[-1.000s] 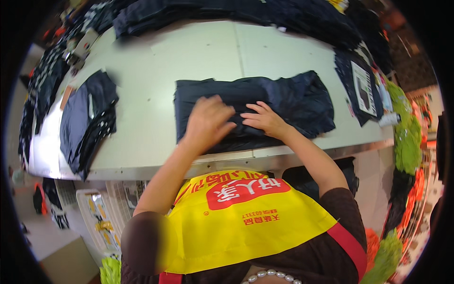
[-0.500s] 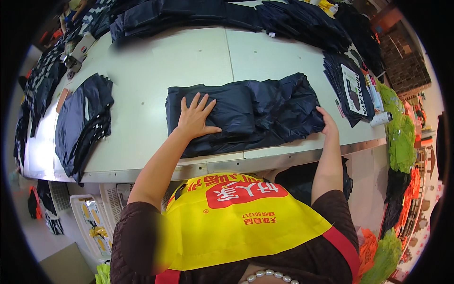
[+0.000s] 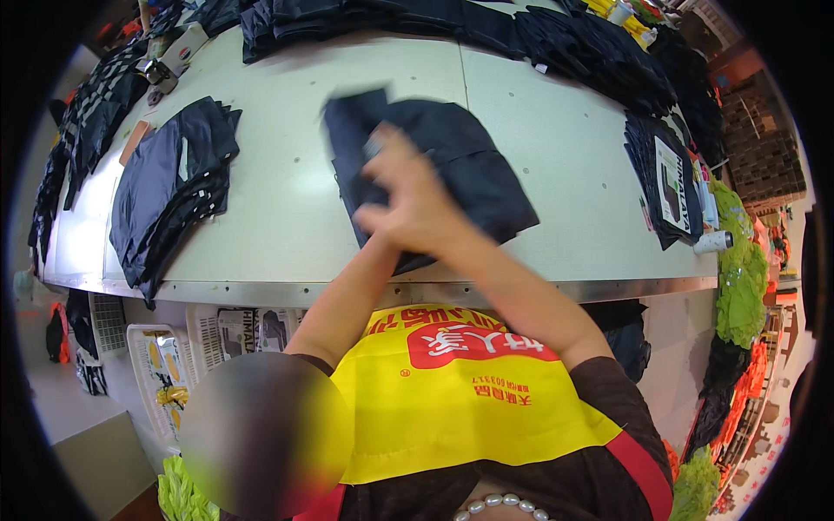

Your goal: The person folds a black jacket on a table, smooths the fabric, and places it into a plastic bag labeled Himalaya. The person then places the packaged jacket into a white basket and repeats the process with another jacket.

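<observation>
A dark, thin, slightly shiny folded garment (image 3: 473,174) lies on the pale table in front of me, its far left part smeared by motion. My right hand (image 3: 413,191) reaches across to the left part of the garment, over my left wrist. Motion blurs its fingers, so their grip is unclear. My left hand (image 3: 379,227) is at the near left edge of the garment, mostly hidden behind the right one. Its fingers do not show.
A stack of dark garments (image 3: 174,187) lies to the left; another stack (image 3: 647,165) with a printed card lies right, beside a small can (image 3: 712,242). More dark garments (image 3: 373,22) line the far side. The metal table edge (image 3: 261,291) runs before me; white baskets (image 3: 161,373) stand below.
The garment was longer, stretching right; its right part is now folded over to the left. My right hand has swung left across my left hand, which was spread flat on the garment before.
</observation>
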{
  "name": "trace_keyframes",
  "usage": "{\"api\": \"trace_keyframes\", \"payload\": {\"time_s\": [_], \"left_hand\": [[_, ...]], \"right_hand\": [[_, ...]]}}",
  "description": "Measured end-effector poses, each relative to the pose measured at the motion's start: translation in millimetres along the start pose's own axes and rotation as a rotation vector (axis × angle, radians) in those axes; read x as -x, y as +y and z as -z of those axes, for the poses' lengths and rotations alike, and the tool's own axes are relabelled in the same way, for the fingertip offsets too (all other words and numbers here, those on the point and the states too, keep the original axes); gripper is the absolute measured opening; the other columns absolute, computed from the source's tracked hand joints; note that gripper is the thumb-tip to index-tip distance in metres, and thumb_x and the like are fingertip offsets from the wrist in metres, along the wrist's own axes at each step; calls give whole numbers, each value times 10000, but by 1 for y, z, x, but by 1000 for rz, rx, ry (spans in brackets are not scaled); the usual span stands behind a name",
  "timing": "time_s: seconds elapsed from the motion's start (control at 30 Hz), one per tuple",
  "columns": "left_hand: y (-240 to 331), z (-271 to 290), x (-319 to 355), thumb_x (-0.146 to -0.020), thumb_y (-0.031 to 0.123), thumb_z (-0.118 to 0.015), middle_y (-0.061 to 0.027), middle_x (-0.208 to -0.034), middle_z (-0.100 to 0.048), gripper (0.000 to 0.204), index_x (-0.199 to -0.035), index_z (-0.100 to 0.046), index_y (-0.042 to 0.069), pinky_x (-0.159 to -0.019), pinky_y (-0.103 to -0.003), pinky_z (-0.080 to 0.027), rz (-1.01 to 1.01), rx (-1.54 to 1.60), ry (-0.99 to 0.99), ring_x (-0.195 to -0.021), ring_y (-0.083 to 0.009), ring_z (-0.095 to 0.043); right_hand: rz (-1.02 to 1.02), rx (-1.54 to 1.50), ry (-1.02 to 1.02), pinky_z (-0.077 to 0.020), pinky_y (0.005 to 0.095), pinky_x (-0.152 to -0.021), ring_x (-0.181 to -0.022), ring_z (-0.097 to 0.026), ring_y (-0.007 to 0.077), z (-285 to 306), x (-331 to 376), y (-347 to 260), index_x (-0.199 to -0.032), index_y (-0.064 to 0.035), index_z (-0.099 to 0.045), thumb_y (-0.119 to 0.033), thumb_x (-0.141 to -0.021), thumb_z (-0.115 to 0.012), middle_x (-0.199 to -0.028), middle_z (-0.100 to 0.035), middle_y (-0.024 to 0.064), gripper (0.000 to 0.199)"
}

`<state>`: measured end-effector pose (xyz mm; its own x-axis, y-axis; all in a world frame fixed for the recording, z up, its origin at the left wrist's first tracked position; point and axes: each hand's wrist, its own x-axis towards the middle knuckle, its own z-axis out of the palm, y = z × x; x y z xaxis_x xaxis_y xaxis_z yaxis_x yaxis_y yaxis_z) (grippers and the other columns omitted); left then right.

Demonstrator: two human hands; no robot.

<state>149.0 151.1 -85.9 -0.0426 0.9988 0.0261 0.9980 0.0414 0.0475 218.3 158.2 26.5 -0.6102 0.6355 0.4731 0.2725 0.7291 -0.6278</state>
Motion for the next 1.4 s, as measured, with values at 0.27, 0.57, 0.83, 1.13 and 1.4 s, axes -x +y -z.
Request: {"api": "trace_keyframes", "payload": {"time_s": [0.27,0.57,0.83,1.13,1.4], "left_hand": [[13,-61,69,-905,368,-519,-90,-1426,-376,572,-1402,-343,144,-1094,-323,-205,-237,301,-249,-1316,-207,-337],[-60,114,64,-862,233,-612,-124,-1144,-619,351,-1175,-589,75,-960,-349,-413,-203,1209,-404,-1122,-283,-547],[-64,31,13,-723,678,-549,-128,-1386,-405,818,-1354,-432,172,-850,-491,-381,-119,13,205,-1242,-300,-386],[-30,32,27,-711,662,-574,-161,-1353,-426,835,-1343,-439,132,-688,-431,-428,36,-17,184,-1168,-302,-431],[-66,8,55,-814,376,-606,-182,-1331,-455,581,-1299,-476,85,-1009,-439,-313,-199,570,245,-1243,-332,-405]], "right_hand": [[68,430,-450,-263,601,-991,-1220,-439,260,-79,23,23,-1136,-54,-491,-277,-665,-741,-1310,-465,163,578],[808,603,-910,-191,568,-1071,-1259,-417,212,-17,76,83,-1254,-135,-474,-197,-845,-506,-1280,-517,69,415],[366,380,-957,-386,473,-913,-956,-591,215,102,42,88,-816,-98,-656,-253,-710,-653,-990,-650,64,188],[172,589,-14,-303,549,-995,-1236,-406,343,8,-83,55,-1241,-110,-520,-372,-888,-512,-1330,-462,138,439],[-430,359,-631,-168,627,-1048,-1373,-181,380,-73,-62,152,-1458,-214,-202,-615,-812,-496,-1527,-144,106,815]]}}
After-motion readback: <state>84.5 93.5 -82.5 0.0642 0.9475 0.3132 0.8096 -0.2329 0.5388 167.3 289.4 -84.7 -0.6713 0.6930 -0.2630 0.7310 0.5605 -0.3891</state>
